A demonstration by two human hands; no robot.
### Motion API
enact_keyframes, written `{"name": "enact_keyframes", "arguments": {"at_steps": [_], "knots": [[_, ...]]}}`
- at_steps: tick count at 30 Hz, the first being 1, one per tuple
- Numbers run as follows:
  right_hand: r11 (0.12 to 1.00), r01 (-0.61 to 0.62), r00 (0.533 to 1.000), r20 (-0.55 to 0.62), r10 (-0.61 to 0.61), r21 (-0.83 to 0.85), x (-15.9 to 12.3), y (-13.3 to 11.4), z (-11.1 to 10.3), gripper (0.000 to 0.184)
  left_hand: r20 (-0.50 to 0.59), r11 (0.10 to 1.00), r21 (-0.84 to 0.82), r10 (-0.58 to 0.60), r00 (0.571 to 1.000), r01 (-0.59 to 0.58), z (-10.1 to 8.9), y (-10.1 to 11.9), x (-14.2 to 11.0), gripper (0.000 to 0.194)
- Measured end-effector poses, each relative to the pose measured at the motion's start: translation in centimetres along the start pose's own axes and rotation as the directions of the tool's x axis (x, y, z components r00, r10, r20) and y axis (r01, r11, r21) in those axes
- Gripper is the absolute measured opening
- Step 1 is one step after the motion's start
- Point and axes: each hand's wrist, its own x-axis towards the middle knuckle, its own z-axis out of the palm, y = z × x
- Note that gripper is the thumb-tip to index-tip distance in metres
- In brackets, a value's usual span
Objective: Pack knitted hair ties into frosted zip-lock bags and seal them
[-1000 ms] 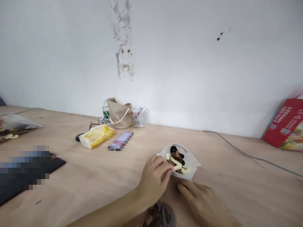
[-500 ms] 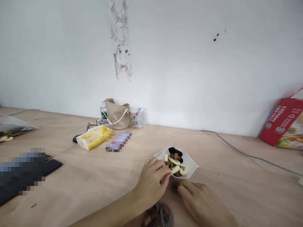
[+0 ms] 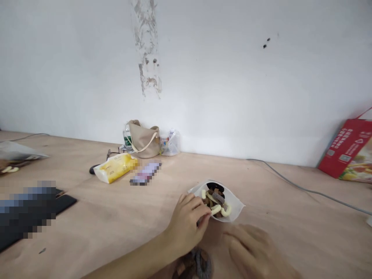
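From the head camera, the left hand [image 3: 186, 226] sits at the near edge of a clear zip bag [image 3: 232, 205], its fingers [image 3: 200, 211] and thumb drawn together and apparently pinching the plastic lip, though the hand hides part of the contact. The bag lies flat on a plywood table [image 3: 276, 244], ahead of the person and right of centre, with its mouth toward the hands. Inside are cream curls [image 3: 225, 211], brown chunks [image 3: 209, 201] and dark pieces [image 3: 215, 187]. The right hand [image 3: 254, 252] is blurred, with its fingers apart and empty, just beside the bag and not touching it. Whether it rests on the table cannot be told. Below both hands, a fuzzy dark ring [image 3: 200, 263] shows at the bottom edge, too cut off to name. Farther up the table stand a tan handbag [image 3: 143, 141], a water bottle [image 3: 127, 136] and a plastic bag [image 3: 173, 144] against a scuffed white wall [image 3: 217, 77]. In front of them lie glasses [image 3: 112, 154], a mouse [image 3: 94, 169], a yellow tissue pack [image 3: 114, 167] and a pixelated packet [image 3: 146, 173]. At left are a snack bag [image 3: 17, 153] and a pixelated dark object [image 3: 26, 211]. At right, a grey cable [image 3: 293, 182] runs toward a red box [image 3: 345, 149] leaning on the wall.
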Motion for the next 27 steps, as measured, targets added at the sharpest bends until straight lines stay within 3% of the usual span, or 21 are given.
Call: {"name": "enact_keyframes", "arguments": {"at_steps": [4, 7, 16, 22, 27], "knots": [[0.995, 0.074, 0.994, 0.08, -0.079, 0.064, 0.5, -2.1, 2.2, 0.026, -0.008, 1.0, 0.007, -0.014, 1.0, 0.014, 0.1, 0.0, 0.0, 0.017], [0.996, 0.049, 0.998, 0.045, -0.053, 0.071, 0.2, -2.4, 3.8, 0.025, -0.002, 1.0, 0.008, -0.013, 1.0, 0.013, 0.1, 0.0, 0.1, 0.017], [0.996, 0.08, 0.997, -0.002, -0.08, 0.037, 0.3, -2.8, 3.9, 0.021, 0.083, 0.999, -0.039, 0.022, 0.996, -0.019, -1.7, 0.1, 0.2, 0.007], [0.991, 0.107, 0.983, 0.141, -0.118, 0.08, -0.2, -2.3, 3.0, 0.031, 0.163, 0.998, -0.064, 0.013, 0.987, -0.003, -4.4, -0.4, -3.4, 0.014], [0.992, 0.105, 0.987, 0.112, -0.112, 0.063, 0.2, -2.4, 2.6, 0.028, 0.341, 0.993, -0.105, -0.01, 0.94, 0.049, -6.4, -0.7, -6.9, 0.001]]}}
